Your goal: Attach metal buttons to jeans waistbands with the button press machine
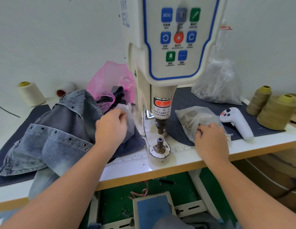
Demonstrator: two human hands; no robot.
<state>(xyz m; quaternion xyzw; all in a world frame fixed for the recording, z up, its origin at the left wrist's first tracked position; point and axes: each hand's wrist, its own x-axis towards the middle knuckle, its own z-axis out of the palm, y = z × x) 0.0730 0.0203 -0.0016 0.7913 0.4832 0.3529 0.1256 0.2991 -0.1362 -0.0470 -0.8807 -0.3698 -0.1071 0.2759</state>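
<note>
Both hands reach into bags flanking the lower die (159,142): left hand (110,128) apparently pinching its bag (127,123); right hand (210,138), nearer the die, curled on the other bag (190,119).

Bright and even all over, with soft daylight and only faint shadows under the hands. Extra white glow at the lower middle, on the table edge (144,169) beside the machine's base. Fuzzy at the top, on the control panel (178,37) buttons. Bent and stretched near the corners, wide-lens style.
</note>
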